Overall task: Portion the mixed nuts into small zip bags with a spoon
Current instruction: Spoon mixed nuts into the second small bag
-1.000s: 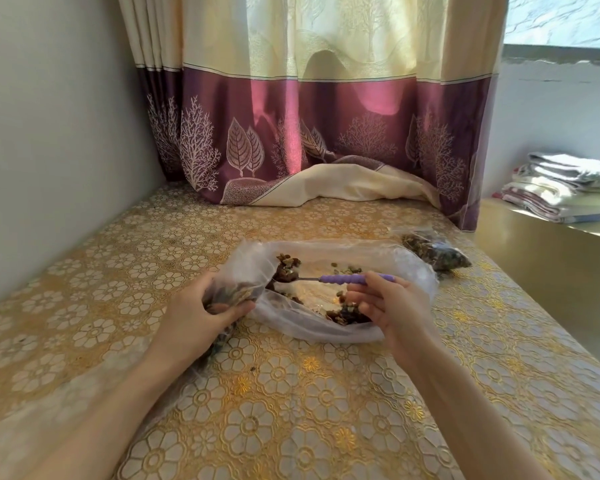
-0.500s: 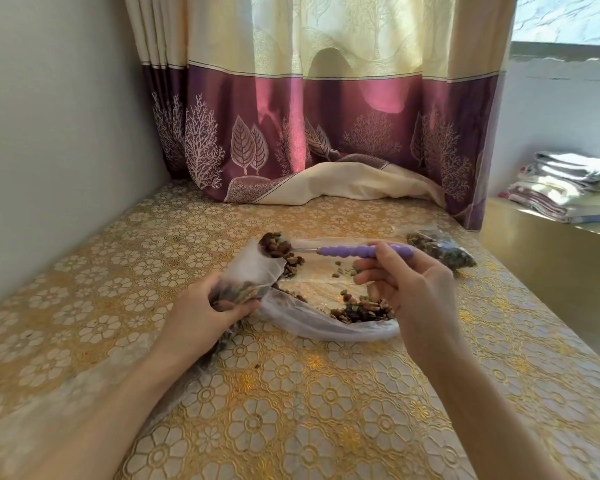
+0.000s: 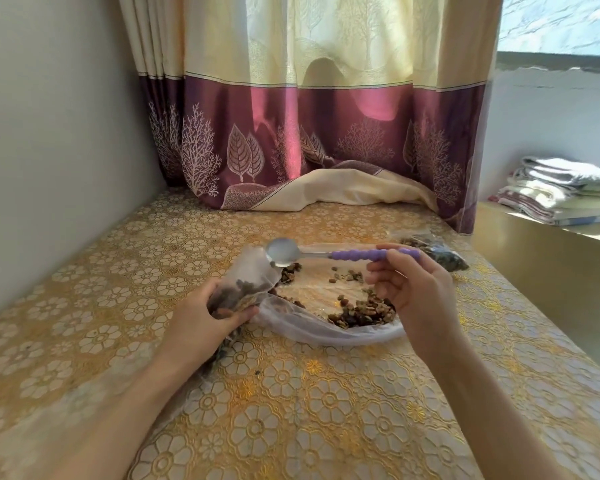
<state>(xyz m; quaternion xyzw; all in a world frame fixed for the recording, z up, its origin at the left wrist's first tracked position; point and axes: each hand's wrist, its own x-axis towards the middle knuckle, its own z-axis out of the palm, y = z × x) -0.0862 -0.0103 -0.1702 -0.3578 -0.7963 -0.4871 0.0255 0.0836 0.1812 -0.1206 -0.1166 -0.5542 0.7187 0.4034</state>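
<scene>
The mixed nuts (image 3: 361, 311) lie mostly in a loose heap at the near right of a large clear plastic bag (image 3: 326, 332) that is spread open and flat on the worktop (image 3: 291, 410). A few scattered pieces sit farther back in the same bag, and another small cluster lies at its left side, just under the spoon bowl.

The spoon (image 3: 326, 253) is held level above the big bag, its shiny metal bowl turned up at the left and holding nothing, its ribbed purple handle running right. The right hand (image 3: 409, 289) pinches that handle between thumb and fingertips, the other fingers curled beneath it.

At the left edge of the big bag, the small zip bag (image 3: 246, 289) stands with its mouth up, just below and beside the spoon bowl. Dark nuts show through its lower half. The left hand (image 3: 205, 317) grips it around the filled bottom, thumb on the near side.

Behind the right hand, near the worktop's right edge, a second small bag (image 3: 437, 252) lies on its side, full of nuts.

The worktop carries a gold floral cloth. A cream and purple curtain (image 3: 309, 133) hangs at the back, its hem pooled on the surface. Folded towels (image 3: 561, 192) are stacked on a ledge at the far right.
</scene>
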